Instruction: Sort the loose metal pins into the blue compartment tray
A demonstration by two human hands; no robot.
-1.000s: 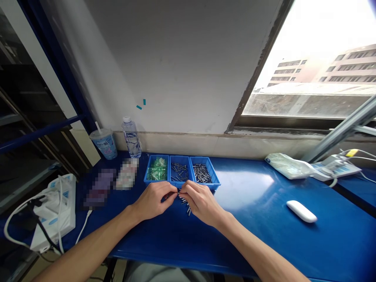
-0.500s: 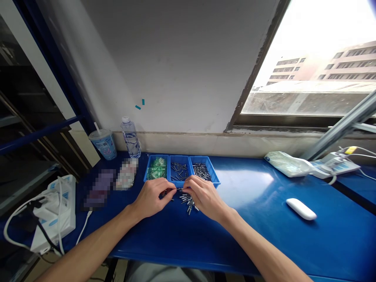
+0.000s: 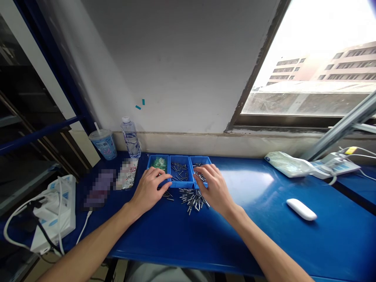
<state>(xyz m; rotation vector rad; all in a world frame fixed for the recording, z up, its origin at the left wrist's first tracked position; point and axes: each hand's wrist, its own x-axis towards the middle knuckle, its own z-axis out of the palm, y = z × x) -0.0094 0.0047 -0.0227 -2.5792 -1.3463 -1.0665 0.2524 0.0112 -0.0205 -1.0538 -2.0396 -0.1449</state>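
My left hand [image 3: 150, 190] hovers at the front of the left blue bin [image 3: 149, 161], thumb and fingers apart, with nothing visible between them. Green-tinted small packs [image 3: 160, 163] lie in that bin. My right hand [image 3: 214, 188] reaches over the right bin [image 3: 205, 159], thumb and forefinger apart above its thin metal fasteners. Dark screw-like pieces [image 3: 179, 168] lie loose in the middle bin [image 3: 179, 184]. On the table before the bins is a pile of silver rivet-like fasteners [image 3: 192, 199]. A smaller group of dark screws [image 3: 168, 195] lies partly under my left hand.
A water bottle [image 3: 131, 138] and a lidded cup with straw [image 3: 103, 144] stand at the back left. Nearby are phone-like items [image 3: 127, 174] and a power strip [image 3: 69, 207]. Rightward lie a white oval case [image 3: 301, 209], a plastic packet [image 3: 288, 163] and another power strip [image 3: 337, 163].
My hands, which met with pinched fingers in front of the middle bin, have parted and opened. The left moved left; the right moved right to the right bin.
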